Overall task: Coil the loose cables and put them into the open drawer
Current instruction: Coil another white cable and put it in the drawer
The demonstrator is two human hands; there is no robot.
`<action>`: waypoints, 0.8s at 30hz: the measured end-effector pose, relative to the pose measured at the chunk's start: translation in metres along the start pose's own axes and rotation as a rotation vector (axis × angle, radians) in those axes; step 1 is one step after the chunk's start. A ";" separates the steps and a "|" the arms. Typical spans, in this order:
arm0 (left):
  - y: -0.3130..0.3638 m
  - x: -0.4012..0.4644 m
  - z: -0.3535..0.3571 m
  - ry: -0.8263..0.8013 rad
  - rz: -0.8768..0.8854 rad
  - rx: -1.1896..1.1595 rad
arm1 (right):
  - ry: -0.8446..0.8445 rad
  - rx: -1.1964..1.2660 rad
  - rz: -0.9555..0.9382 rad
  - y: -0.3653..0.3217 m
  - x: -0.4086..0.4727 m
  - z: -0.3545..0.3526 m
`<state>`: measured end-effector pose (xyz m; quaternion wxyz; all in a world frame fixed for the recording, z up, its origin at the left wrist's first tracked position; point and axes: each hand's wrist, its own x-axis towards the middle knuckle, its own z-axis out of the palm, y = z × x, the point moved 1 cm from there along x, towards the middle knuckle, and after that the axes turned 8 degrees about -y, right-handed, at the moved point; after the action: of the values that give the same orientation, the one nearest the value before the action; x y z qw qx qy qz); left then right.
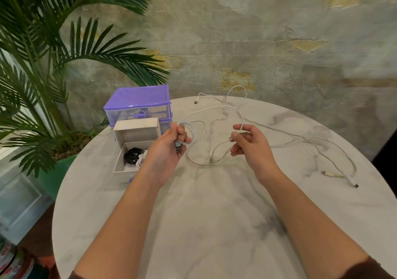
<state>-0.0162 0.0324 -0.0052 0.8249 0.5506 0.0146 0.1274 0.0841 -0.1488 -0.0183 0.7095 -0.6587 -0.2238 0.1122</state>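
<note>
My left hand (171,144) grips a few small loops of a white cable (214,109) together with its USB plug, held just above the table. My right hand (249,142) pinches the same cable farther along, where it arcs up between the hands; a slack loop hangs down to the table. The open drawer (120,165) of a purple storage box (137,100) sits left of my left hand. A coiled black cable (132,155) and a white one lie inside it. Another white cable (335,150) lies loose on the right.
A round marble table (214,214) carries everything. One more thin white cable (223,98) trails along the far edge. A potted palm (43,74) stands at the left beside the table, behind the box. A rough wall is behind.
</note>
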 end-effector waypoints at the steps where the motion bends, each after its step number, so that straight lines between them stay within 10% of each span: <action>1: 0.000 0.000 -0.001 -0.001 0.003 -0.006 | -0.008 0.039 -0.003 -0.001 0.000 0.001; 9: -0.003 -0.001 0.003 -0.040 -0.010 -0.038 | -0.181 0.351 0.143 -0.002 -0.003 0.003; 17: -0.003 -0.001 0.002 -0.015 -0.046 -0.093 | -0.264 -0.576 0.251 0.005 -0.004 0.003; 24: -0.006 -0.002 0.007 -0.005 -0.101 0.006 | -0.235 -0.817 -0.057 0.002 -0.006 0.010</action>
<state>-0.0157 0.0235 -0.0087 0.8285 0.5521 0.0405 0.0843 0.0750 -0.1425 -0.0207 0.3628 -0.8620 -0.3472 0.0689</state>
